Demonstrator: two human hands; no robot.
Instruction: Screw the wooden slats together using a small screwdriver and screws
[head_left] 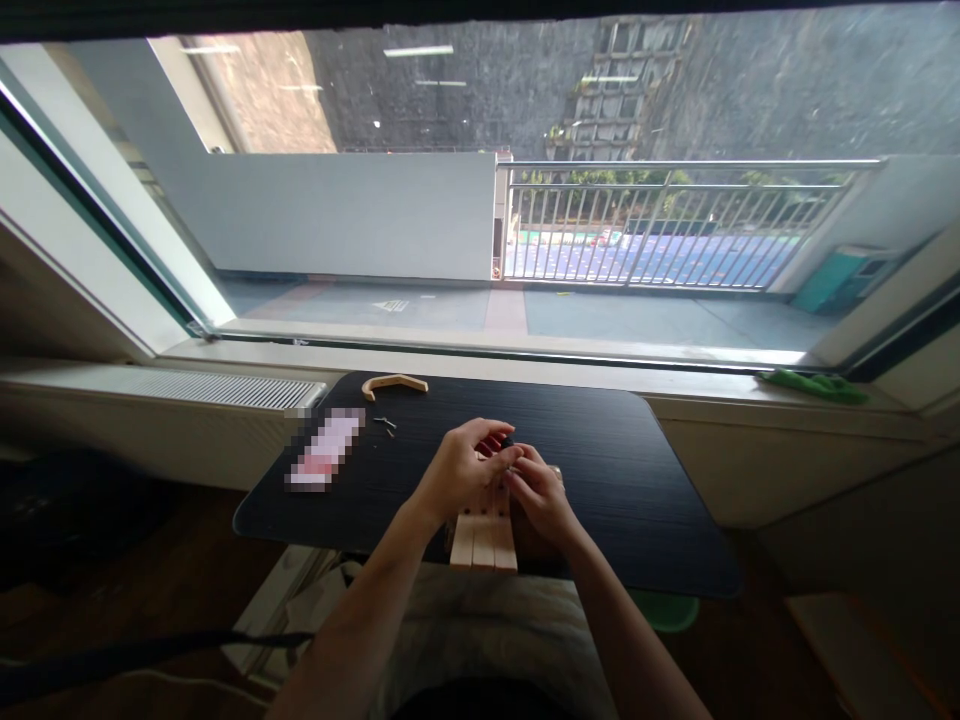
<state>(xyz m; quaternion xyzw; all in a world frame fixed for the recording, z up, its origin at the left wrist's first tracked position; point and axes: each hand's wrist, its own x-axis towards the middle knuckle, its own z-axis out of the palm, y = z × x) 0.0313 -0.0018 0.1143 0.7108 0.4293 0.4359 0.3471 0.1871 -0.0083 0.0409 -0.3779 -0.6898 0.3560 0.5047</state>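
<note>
Nearest the camera, two bare forearms [367, 615] are extending from the near edge over one black table [615, 480]. The left hand [461, 470] and the right hand [541, 487] are meeting at the fingertips near the table's middle. One small dark piece [508, 441] is sitting at that meeting point, just beyond the left thumb; both hands are adjoining it about equally, and its long axis is too small to read. The fingers of both hands are curling inward around it; which hand is gripping it cannot be told, as the contacts are partly hidden. One slatted wooden piece [484, 545] is lying below and on the near side of the fingertips, its long axis running near to far, its near end projecting toward the person. Three slats are showing at that end, along with at least three dark spots. At the far left, one curved wooden piece [394, 382] is lying near the table's far edge; at least two small metal pieces [385, 422] are lying on its near side, beside one pixelated pink item [330, 450].
</note>
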